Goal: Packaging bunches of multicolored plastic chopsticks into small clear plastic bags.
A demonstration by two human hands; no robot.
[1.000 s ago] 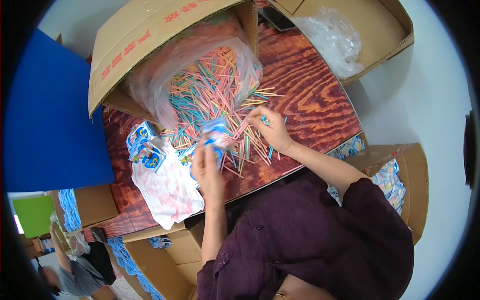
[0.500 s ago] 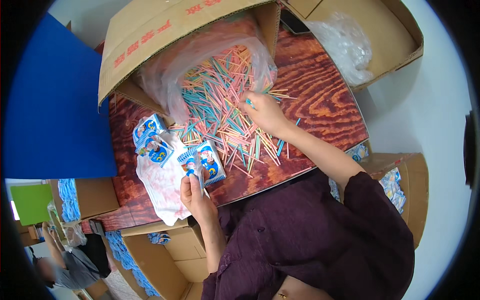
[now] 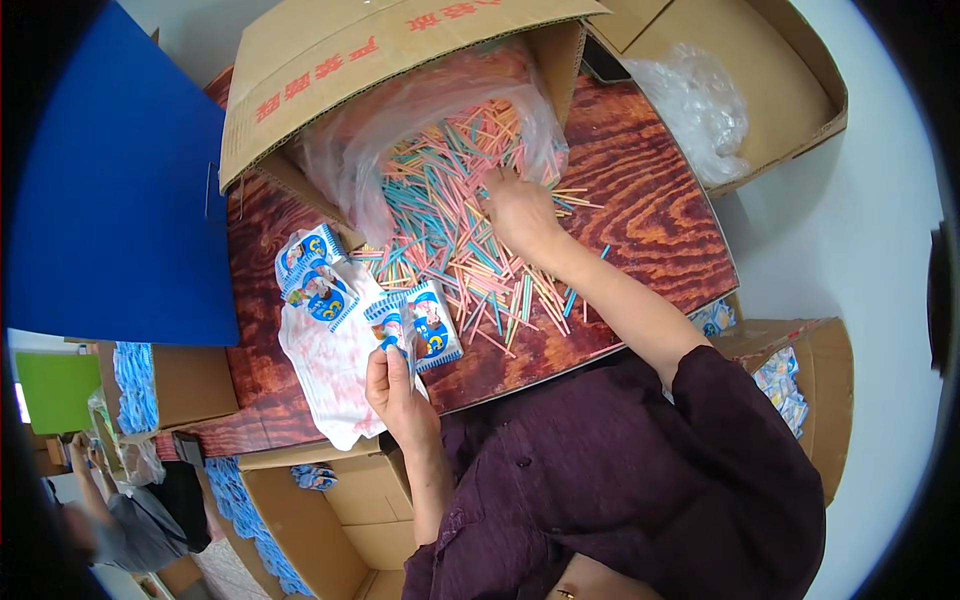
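The left hand [image 3: 402,395] pinches a small packet [image 3: 388,320] of blue and white colour between the thumb and the bent fingers, and it holds this packet near the front edge of the table [image 3: 640,225]. Just behind, and partly covered by it, a second packet [image 3: 432,325] lies flat on the table.

The right hand [image 3: 522,215] is at the heap of thin sticks [image 3: 440,205], which are pink, blue-green and yellow. Its fingers are curled and reach down among the sticks — whether they grasp any of them, I cannot tell, because the back of the hand hides it. The sticks spread out from a clear plastic liner [image 3: 365,185] inside a cardboard box [image 3: 330,75], which lies on its side with the mouth toward the person; some sticks are scattered loosely on the red-brown wood pattern.

To the left of the held packet there is a white sheet [image 3: 325,375] with pinkish smears (its material I cannot tell), and a few more packets [image 3: 322,295] lie at its upper end. A blue panel [image 3: 120,200] stands at the left side. At the upper right — beyond the table edge — crumpled clear plastic [image 3: 700,115] lies in an open carton [image 3: 800,85].
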